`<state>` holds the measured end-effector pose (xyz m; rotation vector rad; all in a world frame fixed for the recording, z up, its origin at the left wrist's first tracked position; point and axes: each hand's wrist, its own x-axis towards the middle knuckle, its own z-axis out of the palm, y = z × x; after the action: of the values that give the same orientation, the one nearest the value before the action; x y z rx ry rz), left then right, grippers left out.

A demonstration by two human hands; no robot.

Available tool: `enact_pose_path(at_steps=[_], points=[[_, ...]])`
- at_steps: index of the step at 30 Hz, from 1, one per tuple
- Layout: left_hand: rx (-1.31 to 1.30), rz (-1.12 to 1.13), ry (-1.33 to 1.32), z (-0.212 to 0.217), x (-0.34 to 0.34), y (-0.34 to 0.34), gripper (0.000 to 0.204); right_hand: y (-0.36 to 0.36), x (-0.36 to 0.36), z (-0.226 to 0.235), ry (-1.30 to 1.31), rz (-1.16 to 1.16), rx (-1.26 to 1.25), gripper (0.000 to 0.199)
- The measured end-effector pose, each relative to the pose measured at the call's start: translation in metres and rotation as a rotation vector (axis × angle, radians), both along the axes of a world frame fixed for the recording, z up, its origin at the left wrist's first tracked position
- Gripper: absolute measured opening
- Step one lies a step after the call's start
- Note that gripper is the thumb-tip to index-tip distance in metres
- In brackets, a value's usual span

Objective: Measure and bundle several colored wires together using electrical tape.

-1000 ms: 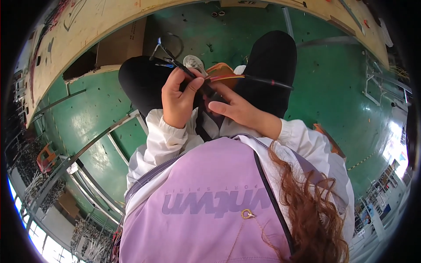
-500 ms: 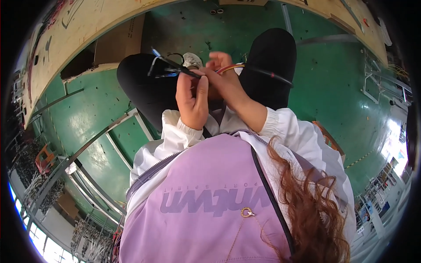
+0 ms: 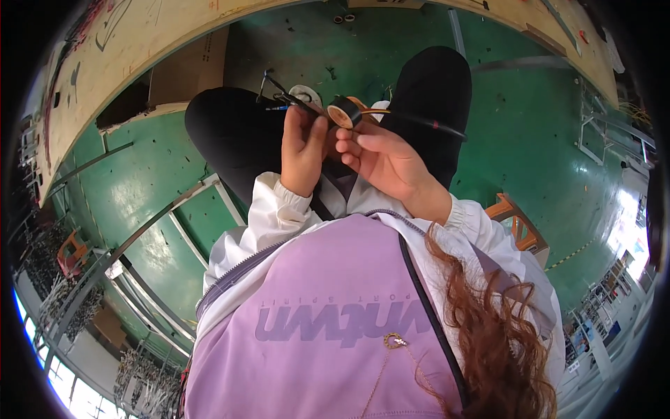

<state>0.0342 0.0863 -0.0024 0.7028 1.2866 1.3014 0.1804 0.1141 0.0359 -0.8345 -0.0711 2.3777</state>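
A small roll of black tape (image 3: 343,112) with a pale cardboard core sits pinched between the fingertips of both hands, held up in front of the person's chest, above their lap. The open end of the roll faces the camera.

The left hand (image 3: 303,150) is closed, fingers curled, its thumb and forefinger pressing the left side of the tape. The same hand also grips a thin bundle of dark wires (image 3: 286,98) that sticks out up and to the left past its knuckles.

The right hand (image 3: 380,160) sits just beside the left, touching it, fingers held together and bent, fingertips meeting the tape from the right. A black cable (image 3: 419,122) with an orange stretch near the roll runs out from between the hands to the right, ending past a small red band.

Beneath the hands are the person's two knees in black trousers (image 3: 230,133), and between the knees a white round object (image 3: 306,93), partly hidden by the left hand. Below the knees lies a green floor (image 3: 530,140).

Beyond the hands, a long wooden bench (image 3: 139,42) curves across the top. Under it, left of the left hand, stands a cardboard box (image 3: 188,70). An orange stool (image 3: 520,227) stands on the floor well to the right of the right hand.
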Motion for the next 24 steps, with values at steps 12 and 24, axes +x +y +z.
enact_pose_path(at_steps=[12,24], points=[[0.045,-0.154,0.518,0.012,0.013,-0.007,0.024,0.005,0.000,-0.036,-0.430,0.175,0.200,0.027],[-0.277,-0.312,-0.103,0.018,-0.025,0.007,0.012,0.032,0.065,-0.031,-1.299,0.572,1.861,0.018]])
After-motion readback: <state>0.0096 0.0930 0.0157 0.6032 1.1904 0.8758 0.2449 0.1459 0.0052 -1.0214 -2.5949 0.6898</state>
